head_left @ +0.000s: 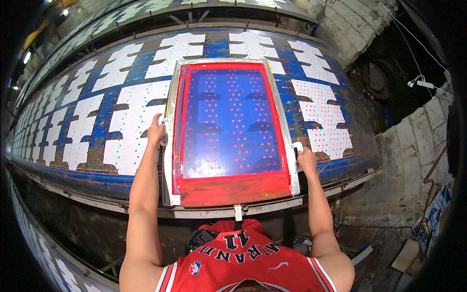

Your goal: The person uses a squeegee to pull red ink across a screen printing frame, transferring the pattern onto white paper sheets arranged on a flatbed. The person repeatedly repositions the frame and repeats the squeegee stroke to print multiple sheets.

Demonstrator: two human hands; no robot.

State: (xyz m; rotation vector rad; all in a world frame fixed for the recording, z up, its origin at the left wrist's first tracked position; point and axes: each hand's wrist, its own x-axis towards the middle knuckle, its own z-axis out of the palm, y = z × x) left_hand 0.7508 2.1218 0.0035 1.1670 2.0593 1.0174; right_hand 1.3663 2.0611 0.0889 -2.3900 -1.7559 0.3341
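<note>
A screen-printing frame (173, 146) with pale metal sides and blue, see-through mesh (228, 121) lies over the printing table in front of me. Red ink borders the mesh, with a wide red band along the near end, and rows of small red dots show across it. My left hand (155, 130) is closed round a handle on the frame's left side. On the right, my right hand (307, 160) grips a white handle (296, 146). White cut fabric pieces flank the frame: one with green dots (131, 138) to the left, one with red dots (323, 117) to the right.
More white fabric pieces (85, 117) run in rows along the blue, ink-stained table (216, 46). A metal rail (335, 189) edges its near side. Another table (233, 9) stands behind. At right are a block wall (401, 170) and hanging cables with a white connector (421, 82).
</note>
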